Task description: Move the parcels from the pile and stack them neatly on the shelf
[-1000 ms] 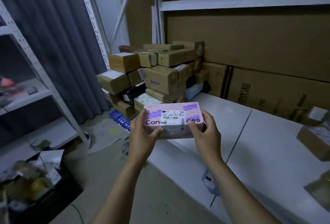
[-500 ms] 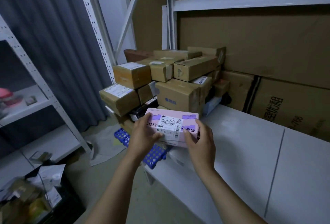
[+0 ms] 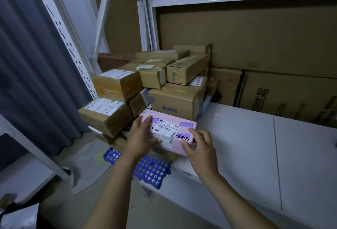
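Observation:
A pink parcel (image 3: 182,128) with a white barcode label sits at the left end of the white shelf (image 3: 246,146), right in front of a stack of brown cardboard parcels (image 3: 175,99). My left hand (image 3: 141,137) grips the pink parcel's left end, thumb across the label. My right hand (image 3: 200,144) holds its right front corner with curled fingers. The parcel lies tilted, its near edge lower, on top of other flat packets at the shelf's edge.
A blue perforated crate (image 3: 151,170) lies on the floor below the parcel. Large flat cartons (image 3: 273,46) stand against the back of the shelf. A white upright with slots (image 3: 63,40) and a grey curtain (image 3: 27,64) are at the left.
Both hands have carried the pink parcel leftward and down, from mid-air over the shelf to the foot of the brown stack. The view has closed in on the stack.

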